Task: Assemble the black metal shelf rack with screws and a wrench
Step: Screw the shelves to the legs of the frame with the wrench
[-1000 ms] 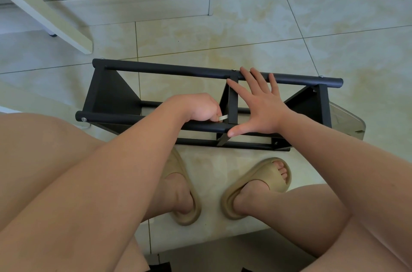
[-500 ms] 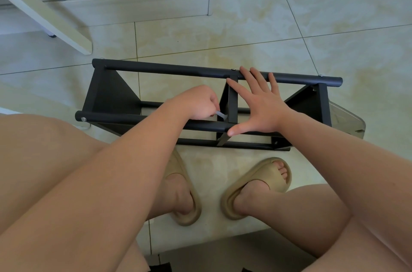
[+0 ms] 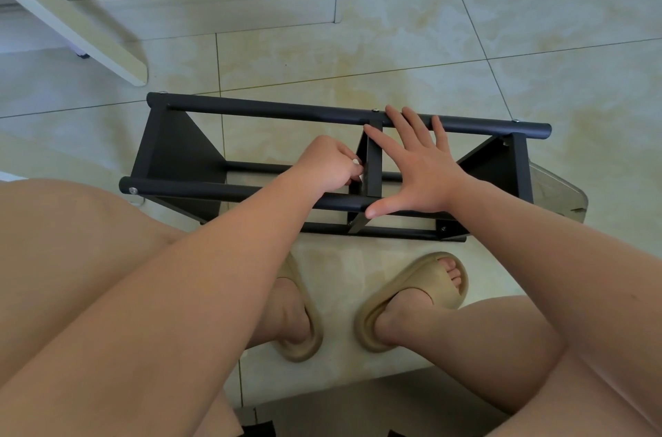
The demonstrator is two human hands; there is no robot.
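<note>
The black metal shelf rack (image 3: 250,112) lies on its side on the tiled floor in front of my feet. Two round bars run left to right, joined by end panels and a middle bracket (image 3: 373,164). My right hand (image 3: 422,168) lies flat with spread fingers across the bracket and both bars. My left hand (image 3: 327,164) is curled just left of the bracket, pinching a small silver wrench (image 3: 358,169) against it; most of the tool is hidden by my fingers. Screw heads show at the bar ends.
A white shoe cabinet (image 3: 222,3) with sneakers stands at the back left, and a white slanted board (image 3: 78,32) leans beside it. A clear plastic piece (image 3: 559,193) lies under the rack's right end. My knees and sandalled feet (image 3: 412,300) crowd the near side.
My left hand has lifted slightly and turned, moving the wrench up along the bracket. My right hand and the rack have stayed in place.
</note>
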